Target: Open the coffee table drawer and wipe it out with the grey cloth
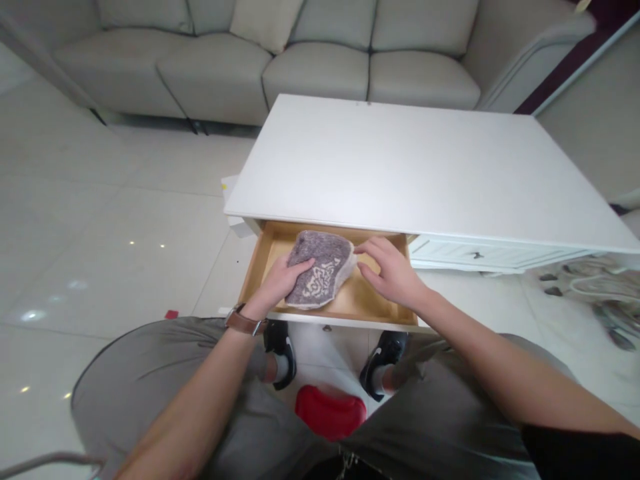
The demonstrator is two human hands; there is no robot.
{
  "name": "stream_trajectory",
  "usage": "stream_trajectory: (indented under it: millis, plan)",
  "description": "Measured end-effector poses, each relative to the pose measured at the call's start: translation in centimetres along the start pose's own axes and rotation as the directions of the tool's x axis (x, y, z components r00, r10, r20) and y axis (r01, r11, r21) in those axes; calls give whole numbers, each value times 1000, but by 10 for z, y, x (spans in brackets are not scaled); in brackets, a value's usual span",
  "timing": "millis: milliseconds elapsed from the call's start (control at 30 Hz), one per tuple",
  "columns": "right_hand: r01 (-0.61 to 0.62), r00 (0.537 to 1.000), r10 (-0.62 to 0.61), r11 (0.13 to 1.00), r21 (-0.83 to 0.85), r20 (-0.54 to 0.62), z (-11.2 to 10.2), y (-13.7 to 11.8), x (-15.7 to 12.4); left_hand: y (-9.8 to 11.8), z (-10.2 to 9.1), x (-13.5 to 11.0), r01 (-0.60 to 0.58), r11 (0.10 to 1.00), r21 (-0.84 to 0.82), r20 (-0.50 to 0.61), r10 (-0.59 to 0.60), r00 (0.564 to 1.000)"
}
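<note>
A folded grey-purple towel with a cream pattern and pale edges is held tilted over the pulled-out wooden drawer. My left hand grips its left side, thumb lying on top and the other fingers hidden beneath. At the towel's right edge is my right hand, its thumb and forefinger apart. The forefinger tip reaches the pale edge; whether it presses there I cannot tell.
The drawer belongs to a white coffee table, which has a second, closed drawer at right. Behind stands a grey sofa. A red stool shows between my legs. Cables lie on the floor at right.
</note>
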State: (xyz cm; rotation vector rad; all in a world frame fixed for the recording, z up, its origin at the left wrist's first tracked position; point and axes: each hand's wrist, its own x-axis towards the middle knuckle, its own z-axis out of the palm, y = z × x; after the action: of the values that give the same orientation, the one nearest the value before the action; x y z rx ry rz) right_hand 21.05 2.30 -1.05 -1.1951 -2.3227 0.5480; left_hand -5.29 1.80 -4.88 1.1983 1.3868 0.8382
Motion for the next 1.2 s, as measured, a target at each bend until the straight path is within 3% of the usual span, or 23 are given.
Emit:
stream_trajectory:
  millis: [100,167,233,300,400,467,567,667,767,833,933,967,1033,1100,1133,1200]
  plan:
    - [80,968,-60,994,-74,243,8,-12,-8,-4,-9,3,-133,929,345,-83,172,982]
    - [186,889,-125,978,-99,440,21,-22,-16,-15,-11,4,-187,786,589,-15,242,970]
    - [276,792,-163,955,-107,589,36,-34,-28,-33,-10,7,-257,660,706,148,217,965]
    - [326,708,-168,940,-106,685,50,-45,-42,-53,-5,15,-340,598,726,330,131,935]
    - [362,635,-180,929,-83,751,63,-58,-64,-76,4,35,-360,530,768,414,19,910]
    - [365,635,-196,929,-67,747,66,-63,-76,-81,12,51,-326,476,817,389,-37,920]
    - [336,680,-188,939,-74,708,66,-65,-87,-84,30,67,-255,381,888,352,-208,913]
    - [302,781,-172,946,-122,600,65,-60,-86,-89,51,70,-192,288,938,289,-348,892]
    - [175,895,-68,963,-206,441,66,-48,-74,-95,68,68,-186,270,945,264,-287,921]
    - [46,880,76,969,-243,469,66,-36,-63,-96,75,69,-210,297,932,279,-215,936]
    - [-88,770,215,968,-233,601,59,-6,-50,-94,80,78,-224,300,927,293,-207,934]
    - [-124,764,238,966,-226,600,54,7,-47,-94,81,82,-223,295,929,292,-218,931]
    - [-212,811,308,947,-240,498,39,37,-44,-96,84,89,-208,272,940,278,-251,927]
    - [-349,842,441,885,-309,311,24,67,-47,-101,89,94,-189,228,955,254,-299,920]
    - [-430,825,515,840,-331,234,20,80,-50,-103,92,97,-182,204,962,241,-320,916]
    - [-570,743,645,751,-335,181,19,97,-58,-107,100,100,-176,173,969,227,-345,911]
